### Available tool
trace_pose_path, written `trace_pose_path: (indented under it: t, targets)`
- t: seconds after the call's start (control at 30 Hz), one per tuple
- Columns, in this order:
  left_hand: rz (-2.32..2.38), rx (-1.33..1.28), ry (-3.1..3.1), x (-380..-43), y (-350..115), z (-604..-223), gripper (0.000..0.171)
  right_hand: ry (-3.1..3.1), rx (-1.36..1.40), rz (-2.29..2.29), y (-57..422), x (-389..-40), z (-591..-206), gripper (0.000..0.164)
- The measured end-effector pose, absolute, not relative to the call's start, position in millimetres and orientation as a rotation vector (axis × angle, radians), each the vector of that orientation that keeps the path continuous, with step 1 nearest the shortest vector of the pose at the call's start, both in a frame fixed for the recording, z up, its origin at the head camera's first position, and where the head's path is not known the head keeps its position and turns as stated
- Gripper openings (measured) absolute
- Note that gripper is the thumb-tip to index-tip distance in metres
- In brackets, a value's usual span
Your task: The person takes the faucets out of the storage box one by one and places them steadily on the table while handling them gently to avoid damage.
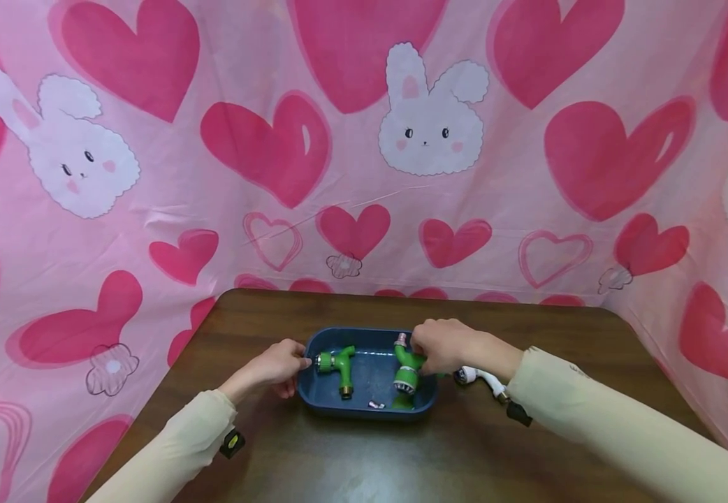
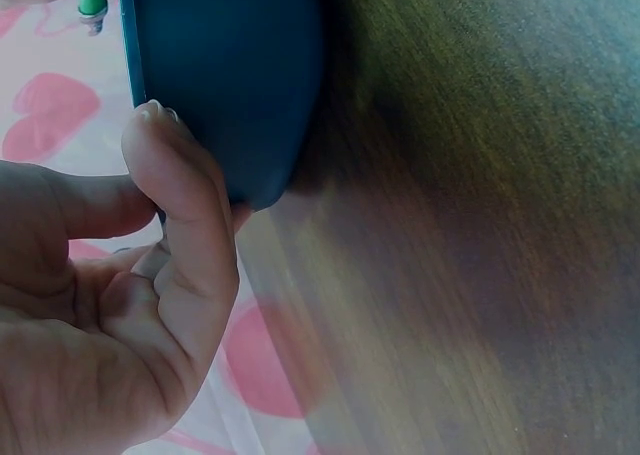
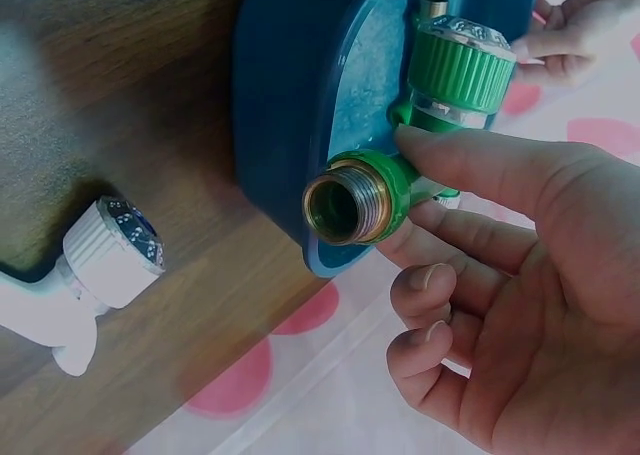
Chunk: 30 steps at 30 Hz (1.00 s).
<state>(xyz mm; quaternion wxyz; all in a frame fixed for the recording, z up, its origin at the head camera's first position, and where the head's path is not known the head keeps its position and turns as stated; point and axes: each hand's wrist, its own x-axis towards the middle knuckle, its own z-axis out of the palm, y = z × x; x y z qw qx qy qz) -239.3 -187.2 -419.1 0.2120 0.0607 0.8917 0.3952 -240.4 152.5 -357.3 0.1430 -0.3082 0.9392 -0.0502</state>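
My left hand (image 1: 279,363) pinches the left rim of a dark blue plastic basin (image 1: 364,413), thumb and fingers on either side of the wall. Over the basin's right end, my right hand (image 1: 446,342) holds a green tap (image 1: 406,377) between thumb and fingers. The right wrist view shows this tap's threaded brass inlet (image 3: 340,207) facing the camera and its ribbed green knob (image 3: 462,70) pointing up beside the thumb. A second green tap (image 1: 344,365) lies inside the basin at the left, its knob towards my left hand.
A white tap (image 1: 487,381) lies on the brown wooden table (image 1: 364,461) right of the basin, partly under my right forearm. A small pale scrap (image 1: 376,404) sits on the basin floor. Behind the table hangs a pink curtain (image 1: 364,188) with hearts and rabbits.
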Motion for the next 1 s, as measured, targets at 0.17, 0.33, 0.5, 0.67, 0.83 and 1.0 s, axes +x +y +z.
trace_pose_path:
  t: [0.17,0.33,0.5,0.67,0.83,1.0]
  targets:
    - [1.106,0.174,2.470,-239,-188,-420,0.024,2.713,-0.886,-0.147,154,-240,-356,0.028]
    - [1.116,0.172,2.461,-238,-188,-420,0.023,2.716,-0.886,-0.144,155,-239,-355,0.022]
    - [1.114,0.182,2.464,-238,-188,-420,0.022,2.720,-0.882,-0.149,158,-238,-356,0.020]
    - [1.107,0.181,2.464,-238,-187,-421,0.022,2.720,-0.892,-0.165,159,-237,-357,0.020]
    - [1.113,0.174,2.466,-239,-187,-421,0.020,2.727,-0.895,-0.171,162,-237,-356,0.020]
    - [1.095,0.173,2.479,-240,-187,-420,0.020,2.738,-0.913,-0.177,164,-236,-356,0.022]
